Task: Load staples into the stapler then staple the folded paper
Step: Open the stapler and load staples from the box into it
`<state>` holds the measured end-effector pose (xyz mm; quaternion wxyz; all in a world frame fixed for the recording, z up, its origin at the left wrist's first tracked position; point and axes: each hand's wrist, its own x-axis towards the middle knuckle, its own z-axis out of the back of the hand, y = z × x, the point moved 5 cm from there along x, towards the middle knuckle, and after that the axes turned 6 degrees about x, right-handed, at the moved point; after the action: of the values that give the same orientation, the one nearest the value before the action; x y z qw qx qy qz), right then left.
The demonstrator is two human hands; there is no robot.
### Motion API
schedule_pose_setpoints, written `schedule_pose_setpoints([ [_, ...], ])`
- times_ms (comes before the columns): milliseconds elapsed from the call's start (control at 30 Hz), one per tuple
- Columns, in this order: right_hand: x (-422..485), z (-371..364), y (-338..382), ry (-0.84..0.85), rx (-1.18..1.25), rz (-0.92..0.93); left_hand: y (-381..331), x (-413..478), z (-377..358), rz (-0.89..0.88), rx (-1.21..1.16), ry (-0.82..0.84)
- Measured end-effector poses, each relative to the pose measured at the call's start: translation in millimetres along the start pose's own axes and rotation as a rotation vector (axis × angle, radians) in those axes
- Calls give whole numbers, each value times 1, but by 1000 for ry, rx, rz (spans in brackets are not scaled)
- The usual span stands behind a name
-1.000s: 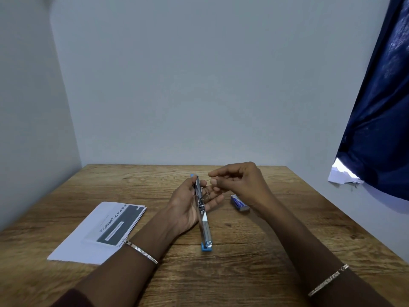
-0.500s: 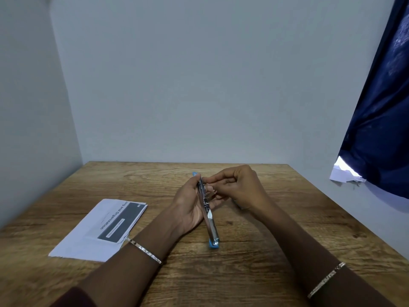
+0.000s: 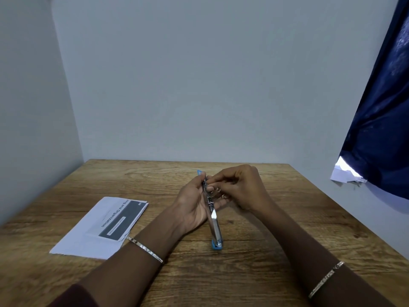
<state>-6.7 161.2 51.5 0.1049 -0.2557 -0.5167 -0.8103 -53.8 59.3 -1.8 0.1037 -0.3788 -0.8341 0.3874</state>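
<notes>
Stapler (image 3: 213,220), opened flat, centre frame: cradled in left hand (image 3: 194,207) grip above the desk (image 3: 254,262), right hand (image 3: 241,187) fingertips pinched together at its channel; folded paper (image 3: 104,227) lies lower left on the desk.

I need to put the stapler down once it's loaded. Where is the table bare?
Bare wood lies right of the right hand, and along the near edge between the forearms. Crowded: the folded paper at left, stapler and left hand mid-table.
</notes>
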Motion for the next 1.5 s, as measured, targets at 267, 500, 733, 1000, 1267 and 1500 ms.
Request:
schedule_pose_setpoints([
  [267, 2, 0, 3, -12, -45, 62, 3, -2, -2, 25, -63, 35],
  [500, 1, 3, -1, -40, -41, 10, -1, -4, 0, 9, -11, -27],
  [733, 1, 0, 7, -31, -272, 100, -3, -6, -3, 8, -69, -24],
  [1000, 1, -2, 17, 62, -436, 199, 1, -4, -1, 22, 1, -27],
  [1267, 2, -5, 28, 204, -602, 184, 5, -4, 0, 59, 69, -42],
  [1500, 2, -7, 27, 241, -608, 123, 5, -7, -1, 49, 134, -34],
])
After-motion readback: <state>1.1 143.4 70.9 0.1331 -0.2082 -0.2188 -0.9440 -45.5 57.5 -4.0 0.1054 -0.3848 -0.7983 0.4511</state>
